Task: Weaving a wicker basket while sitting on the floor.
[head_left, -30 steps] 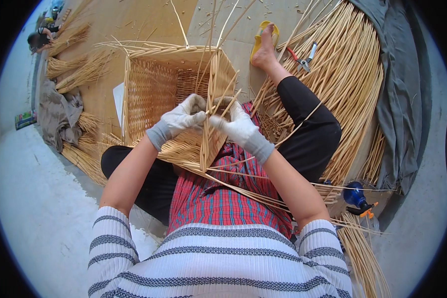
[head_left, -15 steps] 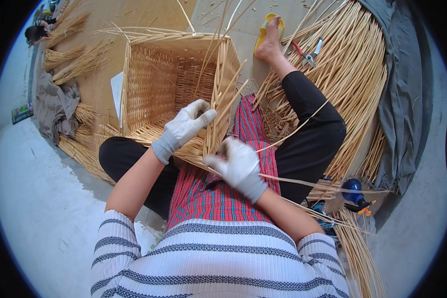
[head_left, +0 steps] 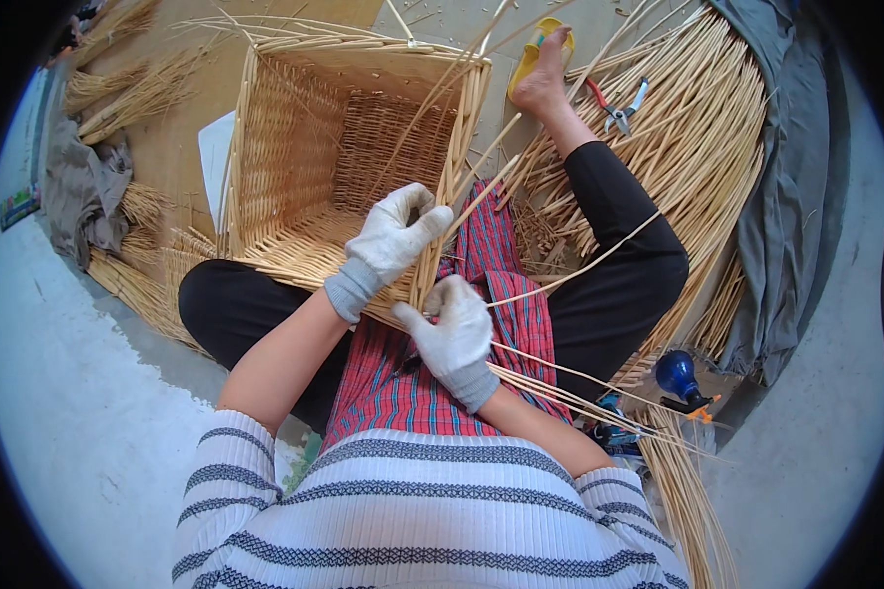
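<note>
A square wicker basket [head_left: 290,147] lies tipped across my lap, its opening facing up toward me. Loose rod ends stick out from its rim. My left hand [head_left: 393,239], in a white glove, is closed over the right-hand rim, thumb on the woven border. Lower down, at the basket's near right corner, my gloved right hand [head_left: 454,329] is closed with thumb and fingers at the border. Thin wicker rods [head_left: 570,275] run out to the right from beside it; the exact grip is partly hidden by the fingers.
A large pile of wicker rods [head_left: 702,128] lies at the right, with red-handled pruning shears [head_left: 619,111] on it and grey cloth [head_left: 796,196] beside it. A blue spray bottle [head_left: 678,375] stands lower right. More rod bundles [head_left: 147,93] and a grey cloth [head_left: 88,191] lie left.
My right hand has moved slightly left and in against the basket's corner, no longer blurred. The basket appears shifted and slightly turned, with my left hand still on its rim.
</note>
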`<state>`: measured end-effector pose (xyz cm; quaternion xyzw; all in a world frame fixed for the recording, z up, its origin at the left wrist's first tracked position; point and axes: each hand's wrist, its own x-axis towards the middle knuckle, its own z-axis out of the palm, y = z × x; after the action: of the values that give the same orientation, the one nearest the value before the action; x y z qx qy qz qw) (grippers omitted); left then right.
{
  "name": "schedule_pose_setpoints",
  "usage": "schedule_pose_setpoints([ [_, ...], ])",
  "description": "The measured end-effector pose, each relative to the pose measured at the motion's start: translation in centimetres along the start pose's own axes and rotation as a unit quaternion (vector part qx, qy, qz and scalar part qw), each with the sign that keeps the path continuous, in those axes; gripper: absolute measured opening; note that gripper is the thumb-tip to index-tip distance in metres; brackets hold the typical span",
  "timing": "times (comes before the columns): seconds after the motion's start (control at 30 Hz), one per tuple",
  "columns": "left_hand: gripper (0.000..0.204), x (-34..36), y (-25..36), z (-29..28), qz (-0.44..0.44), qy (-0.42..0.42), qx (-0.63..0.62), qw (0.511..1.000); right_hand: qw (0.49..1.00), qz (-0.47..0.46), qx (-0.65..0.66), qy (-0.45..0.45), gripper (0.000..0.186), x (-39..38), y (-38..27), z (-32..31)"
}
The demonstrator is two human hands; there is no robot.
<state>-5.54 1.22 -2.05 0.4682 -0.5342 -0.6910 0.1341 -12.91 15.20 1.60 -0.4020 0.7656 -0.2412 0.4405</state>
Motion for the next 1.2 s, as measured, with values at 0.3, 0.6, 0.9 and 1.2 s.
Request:
schedule_pose_setpoints([
  [0.3,0.028,2.0,-0.5,1.1,0.052,0.009,-0.019,0.998,0.973,-0.115,-0.197,0.043,0.044,2.2,0.8,-0.1],
  [0.6,0.053,-0.4,-0.6,-2.6,0.014,0.015,0.108,0.994,0.983,-0.099,-0.145,0.048,0.055,1.4,0.0,0.5],
  [0.9,0.089,-0.6,1.3,0.0,-0.035,-0.009,0.410,0.911,0.971,-0.150,-0.143,0.120,0.052,1.6,0.6,2.3],
  [1.2,0.077,0.1,1.0,-2.0,0.030,-0.083,0.251,0.964,0.965,-0.227,-0.129,0.038,0.047,4.1,1.8,2.5],
])
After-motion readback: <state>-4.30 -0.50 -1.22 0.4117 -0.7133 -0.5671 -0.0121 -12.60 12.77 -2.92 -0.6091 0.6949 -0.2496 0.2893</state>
